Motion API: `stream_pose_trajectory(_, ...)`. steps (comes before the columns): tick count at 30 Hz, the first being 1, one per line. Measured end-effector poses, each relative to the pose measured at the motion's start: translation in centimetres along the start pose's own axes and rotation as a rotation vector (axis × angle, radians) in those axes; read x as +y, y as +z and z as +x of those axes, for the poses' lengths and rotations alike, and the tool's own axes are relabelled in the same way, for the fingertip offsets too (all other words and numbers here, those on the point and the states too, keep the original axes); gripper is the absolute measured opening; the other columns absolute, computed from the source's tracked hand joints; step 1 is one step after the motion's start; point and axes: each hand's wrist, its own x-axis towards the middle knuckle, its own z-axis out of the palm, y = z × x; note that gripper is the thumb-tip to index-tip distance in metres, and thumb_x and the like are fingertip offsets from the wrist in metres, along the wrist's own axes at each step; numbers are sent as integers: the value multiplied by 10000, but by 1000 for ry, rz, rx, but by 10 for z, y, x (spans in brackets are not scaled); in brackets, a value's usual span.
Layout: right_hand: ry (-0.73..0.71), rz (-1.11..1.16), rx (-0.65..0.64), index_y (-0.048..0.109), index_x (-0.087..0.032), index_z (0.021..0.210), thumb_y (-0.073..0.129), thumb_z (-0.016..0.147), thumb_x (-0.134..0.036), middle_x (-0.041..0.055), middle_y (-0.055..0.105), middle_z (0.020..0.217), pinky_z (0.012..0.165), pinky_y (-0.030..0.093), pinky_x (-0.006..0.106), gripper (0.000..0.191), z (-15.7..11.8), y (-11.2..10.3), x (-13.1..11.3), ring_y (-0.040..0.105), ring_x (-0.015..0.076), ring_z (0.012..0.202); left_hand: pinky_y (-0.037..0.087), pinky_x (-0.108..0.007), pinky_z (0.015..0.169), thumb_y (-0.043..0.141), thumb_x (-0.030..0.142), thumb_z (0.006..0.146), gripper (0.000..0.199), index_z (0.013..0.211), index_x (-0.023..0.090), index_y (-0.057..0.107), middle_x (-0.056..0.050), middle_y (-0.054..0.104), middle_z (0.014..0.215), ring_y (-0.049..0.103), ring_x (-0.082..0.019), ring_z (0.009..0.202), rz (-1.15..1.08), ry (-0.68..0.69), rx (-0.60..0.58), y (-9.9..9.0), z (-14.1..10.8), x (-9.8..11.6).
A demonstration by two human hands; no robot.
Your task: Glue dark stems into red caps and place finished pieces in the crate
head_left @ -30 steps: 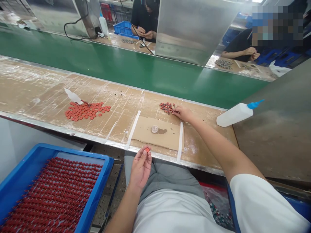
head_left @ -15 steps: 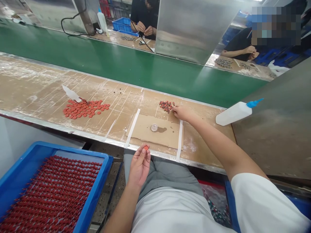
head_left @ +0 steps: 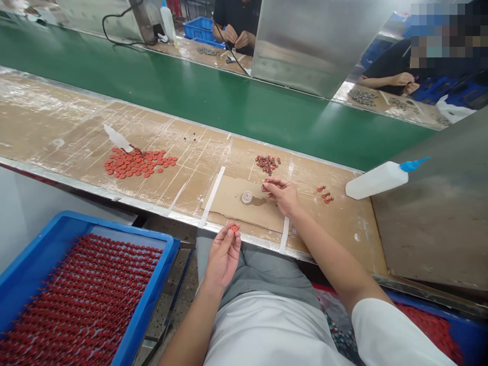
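My left hand (head_left: 221,256) is closed at the table's front edge, pinching a small red disc (head_left: 234,229) between thumb and fingers. Over the back right of a cardboard piece (head_left: 229,203), my right hand (head_left: 284,197) pinches a tiny red and dark part (head_left: 265,184); its exact shape is too small to tell. Just beyond lies a pile of similar red and dark parts (head_left: 267,164). A small clear round dish (head_left: 247,196) stands on the cardboard, beside a dark wet stain. To the left, many red discs (head_left: 133,165) lie spread out.
A white squeeze bottle (head_left: 377,180) with a blue tip stands at right, near several small red pieces (head_left: 326,195). A blue tray (head_left: 173,249) at lower left holds rows of red pieces. A green belt (head_left: 190,94) runs behind; co-workers' hands (head_left: 236,36) are beyond it.
My right hand has drawn back from the pile toward the cardboard, with a small red and dark part in its fingers. My left hand still holds the red disc. The view has shifted slightly.
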Motion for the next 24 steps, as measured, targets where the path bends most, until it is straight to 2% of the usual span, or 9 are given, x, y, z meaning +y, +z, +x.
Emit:
stream_pose_trajectory(5, -182, -98, 36, 706, -210, 940, 744, 682, -439, 47, 732, 884, 671, 576, 307, 347, -19, 25, -1, 687, 170, 751, 545, -132, 769, 699, 111, 769, 221, 989, 135, 688, -61, 710, 1011, 667, -54, 775, -2, -16, 12, 2, -2, 0)
stream_pose_trajectory(7, -288, -208, 62, 719, -228, 955, 711, 720, -441, 43, 731, 918, 722, 574, 336, 317, -22, 29, 1, 678, 171, 754, 546, -128, 759, 705, 118, 765, 223, 986, 144, 688, -56, 713, 1004, 671, -52, 762, -2, -24, 25, 3, -3, 0)
stream_pose_trajectory(11, -452, -404, 68, 729, -250, 950, 667, 768, -421, 34, 728, 930, 717, 565, 347, 257, -23, 31, 7, 655, 172, 735, 549, -128, 751, 723, 131, 751, 225, 972, 148, 688, -45, 715, 980, 674, -56, 763, -5, -18, 22, 3, -4, 0)
stream_pose_trajectory(16, -504, -532, 57, 726, -268, 949, 632, 795, -425, 30, 730, 913, 709, 557, 356, 239, -23, 32, 10, 636, 170, 696, 549, -128, 750, 726, 141, 750, 227, 974, 151, 689, -39, 716, 969, 675, -60, 775, -5, -24, 22, 3, -5, 1)
stream_pose_trajectory(24, -579, -556, 51, 731, -264, 914, 633, 800, -408, 39, 732, 896, 694, 550, 356, 208, -20, 30, 20, 641, 177, 696, 545, -120, 759, 719, 143, 759, 220, 977, 143, 690, -46, 716, 984, 676, -57, 778, -7, -30, 10, 0, -2, -1)
